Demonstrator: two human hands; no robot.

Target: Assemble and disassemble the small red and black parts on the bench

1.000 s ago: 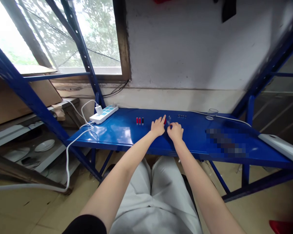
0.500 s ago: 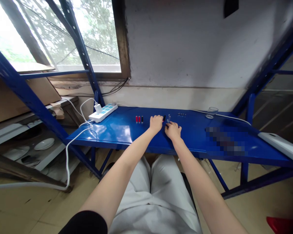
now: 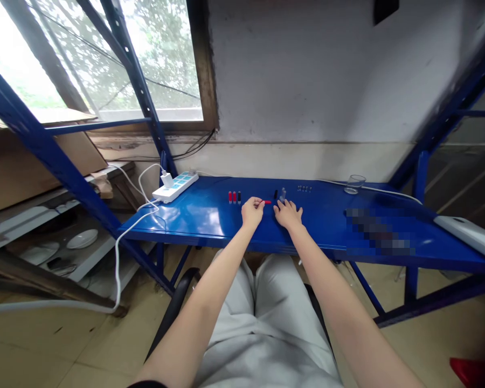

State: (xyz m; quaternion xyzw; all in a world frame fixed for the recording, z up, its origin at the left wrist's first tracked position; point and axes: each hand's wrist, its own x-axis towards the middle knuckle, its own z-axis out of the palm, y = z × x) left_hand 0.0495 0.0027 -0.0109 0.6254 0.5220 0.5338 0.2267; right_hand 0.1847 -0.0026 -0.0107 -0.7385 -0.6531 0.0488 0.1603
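My left hand [image 3: 252,212] is closed, with a slim red tube [image 3: 267,202] pinched between thumb and fingertips, pointing right. My right hand [image 3: 288,214] lies low over the blue table, fingers spread, just in front of some small clear tubes [image 3: 283,192]; whether a fingertip touches them I cannot tell. A short black tube [image 3: 275,194] stands just left of the clear ones. Farther left, two red tubes [image 3: 231,197] and a black tube [image 3: 239,198] stand in a row, each with a pale lower end.
Several tiny pieces [image 3: 304,189] lie in rows behind my right hand. A clear glass cup [image 3: 354,184] stands at the back right. A white power strip [image 3: 175,187] with cables sits at the table's left end. A white device [image 3: 469,234] rests on the right edge.
My left hand has drawn back and left from the black tube, and the red tube now shows in its fingers. My right hand stays by the clear tubes, its fingers more spread.
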